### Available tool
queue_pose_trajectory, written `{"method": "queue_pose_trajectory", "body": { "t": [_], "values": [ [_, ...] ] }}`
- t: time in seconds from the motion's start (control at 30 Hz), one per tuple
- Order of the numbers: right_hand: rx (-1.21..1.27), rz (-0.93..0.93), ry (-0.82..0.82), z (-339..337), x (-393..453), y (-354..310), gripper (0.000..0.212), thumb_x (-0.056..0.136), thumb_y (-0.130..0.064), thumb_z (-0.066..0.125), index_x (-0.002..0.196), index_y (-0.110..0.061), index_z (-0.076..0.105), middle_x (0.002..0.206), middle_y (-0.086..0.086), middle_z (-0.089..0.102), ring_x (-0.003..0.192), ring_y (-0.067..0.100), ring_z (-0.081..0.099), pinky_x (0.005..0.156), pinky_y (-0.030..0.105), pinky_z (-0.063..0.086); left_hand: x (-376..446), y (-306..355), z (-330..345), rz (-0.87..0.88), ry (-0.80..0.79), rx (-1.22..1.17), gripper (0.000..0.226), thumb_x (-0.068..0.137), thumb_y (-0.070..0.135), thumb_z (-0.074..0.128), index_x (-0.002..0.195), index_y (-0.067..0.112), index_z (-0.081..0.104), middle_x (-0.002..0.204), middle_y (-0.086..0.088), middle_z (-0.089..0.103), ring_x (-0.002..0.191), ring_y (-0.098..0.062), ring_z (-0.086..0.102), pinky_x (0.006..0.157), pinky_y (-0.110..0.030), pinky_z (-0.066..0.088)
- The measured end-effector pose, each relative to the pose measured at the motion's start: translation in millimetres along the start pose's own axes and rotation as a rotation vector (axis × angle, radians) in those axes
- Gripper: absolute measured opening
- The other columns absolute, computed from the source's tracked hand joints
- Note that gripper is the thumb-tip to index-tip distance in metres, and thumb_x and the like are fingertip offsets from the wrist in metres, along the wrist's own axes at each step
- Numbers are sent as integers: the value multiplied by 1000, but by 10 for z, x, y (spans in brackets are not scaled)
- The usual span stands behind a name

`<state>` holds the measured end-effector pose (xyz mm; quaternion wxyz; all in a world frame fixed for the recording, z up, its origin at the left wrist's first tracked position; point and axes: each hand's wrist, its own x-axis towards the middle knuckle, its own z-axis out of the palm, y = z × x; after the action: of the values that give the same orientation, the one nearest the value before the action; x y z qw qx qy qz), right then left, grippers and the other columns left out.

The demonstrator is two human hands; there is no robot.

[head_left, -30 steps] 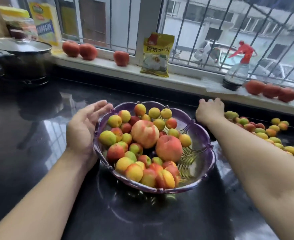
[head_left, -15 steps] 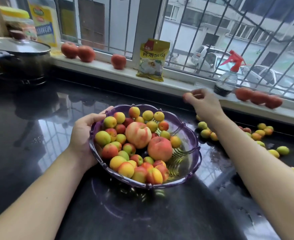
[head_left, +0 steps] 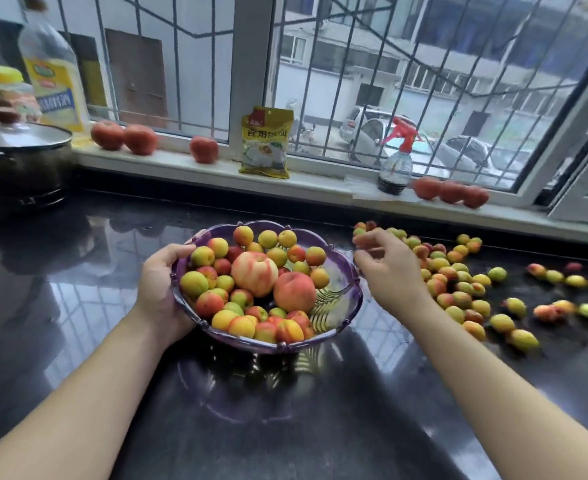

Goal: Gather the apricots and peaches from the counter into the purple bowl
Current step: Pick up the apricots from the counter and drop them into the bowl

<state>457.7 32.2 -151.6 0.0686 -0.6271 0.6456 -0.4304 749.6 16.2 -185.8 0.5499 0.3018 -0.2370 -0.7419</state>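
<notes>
The purple bowl (head_left: 339,301) stands on the black counter (head_left: 77,306), heaped with small apricots (head_left: 212,303) and two larger peaches (head_left: 254,273). My left hand (head_left: 160,289) grips the bowl's left rim, thumb over the edge. My right hand (head_left: 389,271) hovers just beyond the bowl's right rim, blurred, with its fingers loosely curled and spread. I see nothing held in it. Several loose apricots (head_left: 458,292) lie scattered on the counter to the right of that hand, reaching the frame's right edge.
On the window sill at the back are red round fruits (head_left: 108,135), a yellow packet (head_left: 266,143) and a spray bottle (head_left: 394,164). A lidded pot (head_left: 18,157) and an oil bottle (head_left: 53,74) stand at the far left.
My right hand lifted an apricot from the pile and swung left to the bowl's rim. One more apricot now lies at the bowl's upper right. My left hand closed on the rim.
</notes>
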Motion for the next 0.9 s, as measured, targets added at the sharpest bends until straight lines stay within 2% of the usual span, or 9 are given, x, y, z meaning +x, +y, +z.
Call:
{"method": "queue_pose_trajectory", "body": {
  "t": [0.1,0.27,0.4,0.47,0.53,0.63,0.7,0.8,0.9],
  "values": [
    [-35,131,52,-25,-101,260,18,94,-4,57,100,-18,68,99,2,68,94,18,63,68,8,39,25,3,-10,16,-16,-20,63,101,31,47,158,3,47,148,-26,62,130,-44,67,104,-60,56],
    [-189,269,107,108,103,519,32,90,2,56,118,-8,66,121,13,63,103,22,55,85,21,36,93,-15,-78,26,-20,-14,65,99,31,50,157,4,49,150,-26,61,132,-44,65,111,-64,50],
    [-394,257,8,318,229,629,55,96,-11,54,150,-16,42,154,11,36,134,31,45,100,39,45,134,-24,-87,29,-3,-4,52,99,30,50,143,6,61,146,-24,64,132,-45,65,96,-62,60],
    [-503,196,-60,399,250,690,60,99,-21,53,156,-21,33,162,5,28,140,29,41,100,43,48,136,-22,-75,22,-1,-7,48,98,30,50,140,9,62,142,-23,65,135,-44,62,90,-60,63],
    [-543,168,-82,426,277,713,57,101,-27,51,155,-22,34,161,4,32,137,29,45,95,43,50,133,-12,-74,16,1,-11,60,97,30,52,151,4,56,150,-24,61,135,-44,62,93,-62,61],
    [-513,162,15,419,249,726,48,99,-19,57,145,-16,47,146,11,43,115,33,58,81,36,49,122,-13,-64,16,-15,-5,69,94,31,53,157,4,48,154,-25,56,132,-44,64,94,-62,61],
    [-501,187,58,404,235,736,43,97,-14,58,140,-12,52,136,15,43,106,34,59,82,36,48,127,-18,-75,11,-7,1,65,92,31,54,151,4,56,145,-25,65,123,-43,71,90,-61,63],
    [-483,218,71,372,255,733,32,96,-13,61,128,-8,60,131,15,43,103,33,58,88,39,49,137,-28,-79,17,0,15,44,95,30,50,130,8,66,119,-22,75,102,-39,78,81,-56,65],
    [-363,208,125,299,270,676,28,96,-20,65,121,-7,63,127,16,51,109,31,56,91,34,45,135,-26,-84,25,16,31,40,101,31,45,117,5,72,117,-24,76,100,-40,78,79,-57,65]
  ]
}}
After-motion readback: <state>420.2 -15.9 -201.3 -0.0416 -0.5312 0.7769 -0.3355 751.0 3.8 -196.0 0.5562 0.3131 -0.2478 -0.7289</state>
